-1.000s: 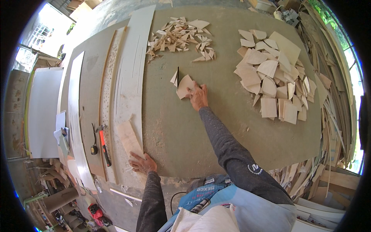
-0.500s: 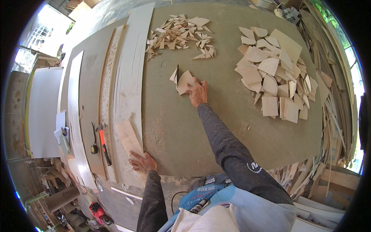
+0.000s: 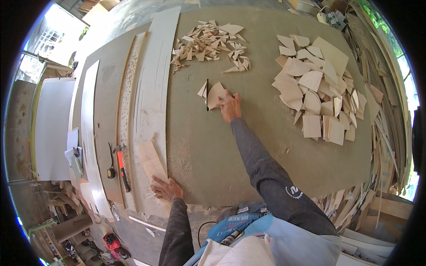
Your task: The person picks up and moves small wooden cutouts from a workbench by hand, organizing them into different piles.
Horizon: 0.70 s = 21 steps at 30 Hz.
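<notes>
My right hand (image 3: pixel 231 107) has its bent fingers pressed on a thin wooden piece with a rounded edge (image 3: pixel 216 95), holding it to the tabletop. Against its left side stands a thin dark blade (image 3: pixel 207 95), seen nearly edge-on. A small pale wood offcut (image 3: pixel 202 89) lies just left of the blade. My left hand (image 3: pixel 167 189) rests by the table's near edge with fingers spread out, touching the lower end of a flat wooden board (image 3: pixel 152 160). That board lies tilted across a long pale strip (image 3: pixel 153 88).
Small pointed scraps (image 3: pixel 208 42) are heaped at the far middle of the green-brown table (image 3: pixel 208 155). A large pile of cut wood pieces (image 3: pixel 310 80) sits at right. Leftward lie an orange-and-black hammer (image 3: pixel 122 166) and a tape measure (image 3: pixel 111 172). Stacked timber (image 3: pixel 381 88) lines the right side.
The whole view has shifted slightly. My right hand stays on the rounded wooden piece beside the blade, and my left hand stays by the board's end.
</notes>
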Tool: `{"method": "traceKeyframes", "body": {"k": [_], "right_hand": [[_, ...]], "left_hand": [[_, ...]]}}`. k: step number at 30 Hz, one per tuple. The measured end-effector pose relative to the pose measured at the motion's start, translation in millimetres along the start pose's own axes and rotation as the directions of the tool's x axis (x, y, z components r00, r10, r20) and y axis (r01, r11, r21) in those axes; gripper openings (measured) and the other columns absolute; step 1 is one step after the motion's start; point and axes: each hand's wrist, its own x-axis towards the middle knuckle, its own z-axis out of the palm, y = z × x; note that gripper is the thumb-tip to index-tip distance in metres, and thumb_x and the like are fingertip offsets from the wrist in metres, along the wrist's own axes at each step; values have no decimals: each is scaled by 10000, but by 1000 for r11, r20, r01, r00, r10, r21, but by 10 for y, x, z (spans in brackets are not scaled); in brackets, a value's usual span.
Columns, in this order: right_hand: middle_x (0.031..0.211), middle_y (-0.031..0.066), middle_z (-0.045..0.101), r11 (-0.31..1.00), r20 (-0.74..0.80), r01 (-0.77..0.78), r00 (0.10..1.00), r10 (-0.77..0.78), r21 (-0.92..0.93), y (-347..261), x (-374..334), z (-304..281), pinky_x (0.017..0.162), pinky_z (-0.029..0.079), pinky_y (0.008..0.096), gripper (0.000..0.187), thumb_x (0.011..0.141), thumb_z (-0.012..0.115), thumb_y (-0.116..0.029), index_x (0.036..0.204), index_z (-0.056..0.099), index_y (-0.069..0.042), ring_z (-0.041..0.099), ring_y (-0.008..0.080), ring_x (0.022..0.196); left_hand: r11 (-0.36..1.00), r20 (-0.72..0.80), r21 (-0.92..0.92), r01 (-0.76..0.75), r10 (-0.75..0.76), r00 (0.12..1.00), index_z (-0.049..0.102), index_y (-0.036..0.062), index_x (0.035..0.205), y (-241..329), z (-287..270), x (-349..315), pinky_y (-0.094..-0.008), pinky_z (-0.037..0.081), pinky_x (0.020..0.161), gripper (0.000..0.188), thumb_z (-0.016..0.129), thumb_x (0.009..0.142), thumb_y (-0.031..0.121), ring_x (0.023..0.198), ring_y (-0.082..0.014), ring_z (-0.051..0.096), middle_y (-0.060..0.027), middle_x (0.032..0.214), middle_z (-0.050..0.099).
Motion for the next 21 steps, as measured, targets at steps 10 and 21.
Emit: {"method": "traceKeyframes", "body": {"k": [10, 21], "right_hand": [[1466, 57, 518, 999, -17, -12, 1000, 12, 39, -124, -268, -113, 1061, 392, 410, 308, 836, 774, -250, 1130, 806, -167, 432, 322, 1144], [1416, 48, 527, 996, -86, -48, 995, 54, 72, -195, -236, -94, 1040, 394, 438, 282, 833, 738, -156, 1107, 804, -166, 432, 326, 1140]], "left_hand": [[1000, 60, 24, 17, -19, 998, 57, 241, 1664, 5, -11, 0, -661, 213, 1181, 864, 585, 1003, 419, 1500, -447, 215, -307, 1605, 199], [1000, 76, 16, 16, -17, 997, 68, 230, 1664, 12, -38, -13, -652, 207, 1187, 861, 589, 1002, 412, 1510, -446, 195, -306, 1609, 184]]}}
